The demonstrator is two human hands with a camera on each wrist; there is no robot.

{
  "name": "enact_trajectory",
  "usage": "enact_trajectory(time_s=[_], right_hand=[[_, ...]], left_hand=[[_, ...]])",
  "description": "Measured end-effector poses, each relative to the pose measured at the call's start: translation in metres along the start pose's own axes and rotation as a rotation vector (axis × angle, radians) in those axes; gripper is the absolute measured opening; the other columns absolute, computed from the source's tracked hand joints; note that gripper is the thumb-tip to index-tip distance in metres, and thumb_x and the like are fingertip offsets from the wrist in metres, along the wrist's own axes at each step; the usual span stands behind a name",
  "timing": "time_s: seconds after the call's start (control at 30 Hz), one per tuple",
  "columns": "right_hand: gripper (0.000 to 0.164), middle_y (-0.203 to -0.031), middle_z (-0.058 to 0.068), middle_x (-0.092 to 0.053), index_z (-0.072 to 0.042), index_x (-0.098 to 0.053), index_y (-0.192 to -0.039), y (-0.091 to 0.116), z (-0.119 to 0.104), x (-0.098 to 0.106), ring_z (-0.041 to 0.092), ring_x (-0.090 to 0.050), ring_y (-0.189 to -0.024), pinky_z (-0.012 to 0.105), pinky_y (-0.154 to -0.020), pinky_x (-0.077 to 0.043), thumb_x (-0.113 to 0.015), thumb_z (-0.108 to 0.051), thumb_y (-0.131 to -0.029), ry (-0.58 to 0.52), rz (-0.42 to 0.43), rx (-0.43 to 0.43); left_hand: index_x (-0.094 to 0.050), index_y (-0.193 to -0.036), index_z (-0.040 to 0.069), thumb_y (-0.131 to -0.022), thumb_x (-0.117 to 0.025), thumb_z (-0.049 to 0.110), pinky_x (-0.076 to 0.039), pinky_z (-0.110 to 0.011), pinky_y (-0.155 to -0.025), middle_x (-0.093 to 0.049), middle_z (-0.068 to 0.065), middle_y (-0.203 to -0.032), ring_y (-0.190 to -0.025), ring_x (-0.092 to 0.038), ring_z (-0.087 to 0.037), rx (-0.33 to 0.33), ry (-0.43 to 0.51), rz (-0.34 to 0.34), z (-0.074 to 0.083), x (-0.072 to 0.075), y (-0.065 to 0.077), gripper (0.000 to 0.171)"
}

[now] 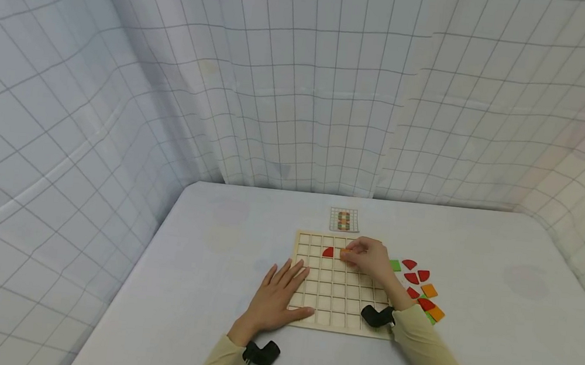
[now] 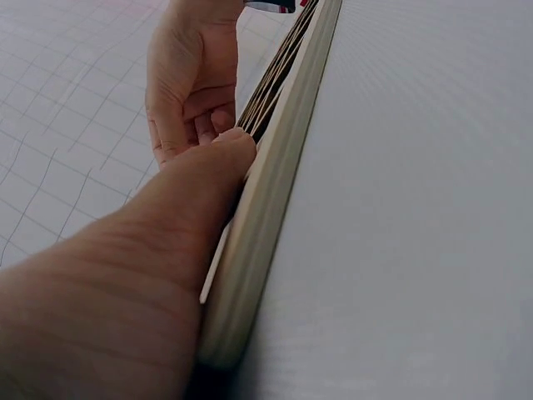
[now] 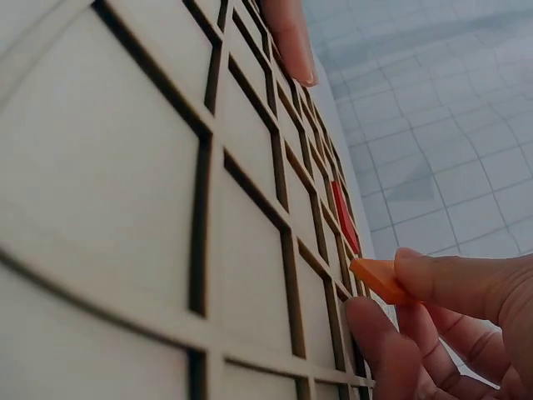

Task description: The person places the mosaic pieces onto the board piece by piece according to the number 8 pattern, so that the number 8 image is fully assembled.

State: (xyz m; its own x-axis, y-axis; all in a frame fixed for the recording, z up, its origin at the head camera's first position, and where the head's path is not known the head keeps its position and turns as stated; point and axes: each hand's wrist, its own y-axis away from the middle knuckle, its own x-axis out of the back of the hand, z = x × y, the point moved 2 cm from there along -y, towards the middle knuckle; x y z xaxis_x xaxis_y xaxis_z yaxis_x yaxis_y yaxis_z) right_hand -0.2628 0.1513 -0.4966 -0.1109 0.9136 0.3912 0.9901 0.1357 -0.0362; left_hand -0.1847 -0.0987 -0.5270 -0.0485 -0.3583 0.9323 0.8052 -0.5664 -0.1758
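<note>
Toward the table's far edge (image 1: 270,194), right grip (image 1: 369,259) pinches orange tile (image 3: 379,279)
Left grip (image 1: 276,299) lies spread on board (image 1: 324,289); lower tile level.

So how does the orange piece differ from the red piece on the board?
The orange piece shows straight edges where visible, while the red piece has a curved edge at its upper left. The orange piece is pinched in the right grip; the red piece lies unheld in a cell of the board. Both are small and thin.
</note>
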Motion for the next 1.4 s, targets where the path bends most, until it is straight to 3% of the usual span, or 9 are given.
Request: enact_trajectory(time_s=[0.1,0.23,0.9,1.1,1.23,1.3,1.4], right_hand=[[0.017,-0.074,0.002,-0.064,-0.004,-0.069,-0.087,-0.004,0.0,-0.005,0.017,-0.059,-0.065,0.03,-0.055,-0.048,-0.077,-0.017,-0.081,0.113,0.037,0.008],[0.017,-0.076,0.001,-0.064,-0.007,-0.07,-0.087,-0.008,0.002,-0.009,0.016,-0.058,-0.069,0.03,-0.058,-0.046,-0.078,-0.021,-0.08,0.183,0.045,-0.003],[0.02,-0.078,-0.001,-0.066,-0.01,-0.072,-0.087,-0.01,0.001,-0.011,0.017,-0.06,-0.072,0.036,-0.064,-0.048,-0.076,-0.029,-0.082,0.327,0.066,-0.031],[0.027,-0.083,0.001,-0.07,-0.011,-0.076,-0.102,-0.005,-0.008,-0.012,0.012,-0.057,-0.061,0.029,-0.048,-0.044,-0.073,-0.031,-0.084,0.491,0.04,0.008],[0.031,-0.071,-0.002,-0.065,-0.009,-0.074,-0.109,-0.002,-0.012,-0.014,0.01,-0.045,-0.048,0.025,-0.04,-0.034,-0.072,-0.028,-0.085,0.584,0.01,0.029],[0.032,-0.065,-0.004,-0.059,-0.008,-0.073,-0.111,-0.001,-0.011,-0.015,0.01,-0.04,-0.046,0.024,-0.039,-0.031,-0.072,-0.026,-0.085,0.589,-0.006,0.031],[0.035,-0.069,-0.004,-0.056,-0.007,-0.071,-0.114,0.0,-0.006,-0.014,0.011,-0.041,-0.051,0.026,-0.044,-0.033,-0.073,-0.026,-0.084,0.534,-0.035,0.034]], left_hand=[[-0.025,-0.152,0.013,-0.089,-0.048,0.063,-0.004,-0.05,-0.112,-0.019,-0.006,-0.156,-0.143,-0.009,-0.027,0.003,-0.002,-0.004,0.0,0.0,-0.001,0.084],[-0.026,-0.152,0.013,-0.089,-0.049,0.063,-0.005,-0.051,-0.112,-0.019,-0.006,-0.156,-0.143,-0.01,-0.027,0.005,-0.008,0.002,0.0,0.0,-0.001,0.084],[-0.023,-0.152,0.014,-0.09,-0.046,0.064,-0.004,-0.048,-0.112,-0.017,-0.004,-0.157,-0.143,-0.007,-0.025,0.004,-0.018,-0.005,-0.002,-0.003,-0.001,0.083],[-0.021,-0.153,0.016,-0.089,-0.044,0.067,-0.001,-0.046,-0.112,-0.015,-0.002,-0.157,-0.143,-0.005,-0.023,0.015,-0.024,-0.013,-0.003,-0.005,-0.002,0.085],[-0.024,-0.152,0.015,-0.089,-0.042,0.068,-0.004,-0.048,-0.112,-0.017,-0.003,-0.157,-0.143,-0.007,-0.025,0.003,-0.035,0.0,-0.003,-0.006,-0.002,0.085],[-0.025,-0.152,0.014,-0.089,-0.042,0.068,-0.006,-0.05,-0.112,-0.018,-0.004,-0.156,-0.143,-0.009,-0.026,-0.006,-0.033,0.009,-0.003,-0.006,-0.002,0.085],[-0.026,-0.152,0.013,-0.089,-0.043,0.068,-0.007,-0.051,-0.111,-0.02,-0.005,-0.156,-0.143,-0.011,-0.027,-0.01,-0.029,0.019,-0.003,-0.005,-0.001,0.085]])
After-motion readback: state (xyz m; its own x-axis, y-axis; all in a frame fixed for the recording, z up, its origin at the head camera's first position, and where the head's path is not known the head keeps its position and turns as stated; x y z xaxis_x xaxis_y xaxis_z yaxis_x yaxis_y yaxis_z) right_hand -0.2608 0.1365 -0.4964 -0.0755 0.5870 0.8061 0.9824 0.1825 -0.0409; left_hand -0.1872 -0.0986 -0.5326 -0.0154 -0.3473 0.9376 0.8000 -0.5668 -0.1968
